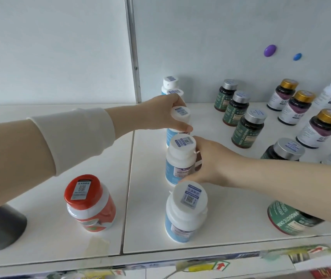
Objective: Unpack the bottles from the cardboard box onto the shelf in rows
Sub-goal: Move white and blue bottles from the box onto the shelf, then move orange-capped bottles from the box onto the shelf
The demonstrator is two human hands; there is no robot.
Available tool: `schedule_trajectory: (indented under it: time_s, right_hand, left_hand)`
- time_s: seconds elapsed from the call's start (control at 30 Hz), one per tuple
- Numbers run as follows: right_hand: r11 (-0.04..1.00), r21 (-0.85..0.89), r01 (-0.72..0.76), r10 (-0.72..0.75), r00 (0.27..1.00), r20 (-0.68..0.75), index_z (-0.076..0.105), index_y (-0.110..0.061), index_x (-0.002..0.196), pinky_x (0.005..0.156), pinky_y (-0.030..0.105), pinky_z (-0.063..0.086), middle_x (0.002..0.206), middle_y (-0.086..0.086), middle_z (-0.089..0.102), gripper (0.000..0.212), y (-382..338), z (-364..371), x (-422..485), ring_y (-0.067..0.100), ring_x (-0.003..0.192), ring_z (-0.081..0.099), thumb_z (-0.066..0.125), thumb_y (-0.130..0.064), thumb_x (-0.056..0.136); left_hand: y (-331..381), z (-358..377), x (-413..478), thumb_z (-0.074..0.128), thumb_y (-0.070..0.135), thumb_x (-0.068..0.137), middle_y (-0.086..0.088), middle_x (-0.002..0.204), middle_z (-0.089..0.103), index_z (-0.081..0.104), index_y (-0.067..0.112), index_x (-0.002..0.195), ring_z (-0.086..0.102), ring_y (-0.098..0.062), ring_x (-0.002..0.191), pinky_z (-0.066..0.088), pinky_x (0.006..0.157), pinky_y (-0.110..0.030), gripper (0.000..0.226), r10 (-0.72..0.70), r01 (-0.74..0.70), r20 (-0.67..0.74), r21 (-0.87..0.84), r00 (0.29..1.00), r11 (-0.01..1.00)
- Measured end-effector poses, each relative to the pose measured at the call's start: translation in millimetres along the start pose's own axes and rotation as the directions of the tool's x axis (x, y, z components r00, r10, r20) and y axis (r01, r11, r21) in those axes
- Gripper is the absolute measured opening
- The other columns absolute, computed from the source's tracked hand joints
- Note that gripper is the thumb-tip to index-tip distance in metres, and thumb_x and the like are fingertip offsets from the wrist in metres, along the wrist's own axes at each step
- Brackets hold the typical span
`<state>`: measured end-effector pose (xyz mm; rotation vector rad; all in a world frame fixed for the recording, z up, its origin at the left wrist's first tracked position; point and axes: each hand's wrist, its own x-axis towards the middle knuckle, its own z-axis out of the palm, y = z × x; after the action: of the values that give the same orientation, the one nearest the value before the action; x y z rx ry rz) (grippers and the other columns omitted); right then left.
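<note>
A row of white-capped bottles with blue labels runs front to back on the white shelf [231, 228]. My left hand [160, 113] grips the cap of the third bottle [181, 115] from above. My right hand [211, 164] holds the side of the second bottle [178, 158], fingers curled round its body. The nearest bottle [184, 212] stands free in front. Two more white bottles [169, 83] stand behind, partly hidden by my left hand. The cardboard box is out of view.
A red-capped jar [90, 202] stands on the left shelf panel, beside a dark cylinder [1, 228] at the left edge. Rows of green-labelled bottles [248, 129] and gold-capped bottles [321, 127] fill the right. One green bottle [289, 218] lies on its side under my right forearm.
</note>
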<state>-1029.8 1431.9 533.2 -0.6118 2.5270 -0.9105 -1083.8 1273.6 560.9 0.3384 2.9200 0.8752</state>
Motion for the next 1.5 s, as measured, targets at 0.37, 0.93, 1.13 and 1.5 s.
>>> schedule_trajectory:
  time_s: [0.37,0.93,1.13,1.5]
  right_hand:
    - [0.93,-0.367,-0.015,-0.073,0.972,-0.224,0.041,-0.015,0.134,0.101,0.027,0.037,0.137,0.0,0.049,0.065,-4,-72,-69,0.016,0.124,0.048,0.071,-0.032,0.079]
    - [0.76,-0.58,-0.293,-0.083,0.842,-0.533,0.042,-0.005,0.127,0.088,0.038,0.039,0.13,0.016,0.045,0.037,93,-50,-264,0.033,0.117,0.044,0.048,-0.019,0.093]
    - [0.746,-0.499,-0.441,0.07,0.797,-0.6,0.04,-0.006,0.131,0.093,0.04,0.039,0.129,0.016,0.046,0.044,158,-28,-323,0.033,0.117,0.045,0.048,-0.027,0.093]
    - [0.652,-0.299,-0.697,0.435,0.667,-0.604,0.047,-0.005,0.122,0.089,0.041,0.042,0.122,0.015,0.052,0.037,343,45,-432,0.033,0.114,0.05,0.051,-0.024,0.091]
  left_hand:
    - [81,-57,-27,0.065,0.043,0.082,0.001,0.122,0.058,0.048,0.018,0.125,0.054,-0.023,0.112,0.042,0.096,-0.036,0.053,0.049,-0.024,-0.024,0.616,0.998,0.787]
    - [252,112,-155,0.048,0.033,0.094,-0.013,0.124,0.054,0.047,0.008,0.124,0.051,-0.032,0.116,0.042,0.089,-0.039,0.039,0.174,-0.013,-0.057,0.925,0.983,0.379]
    - [281,187,-161,0.05,0.038,0.093,-0.012,0.122,0.052,0.042,0.009,0.127,0.05,-0.03,0.114,0.04,0.089,-0.037,0.046,0.294,-0.186,0.082,0.919,0.952,0.347]
    - [332,422,-137,0.051,0.025,0.092,-0.012,0.118,0.054,0.047,0.008,0.118,0.051,-0.031,0.111,0.041,0.088,-0.037,0.031,0.397,-0.572,0.424,0.703,0.814,0.422]
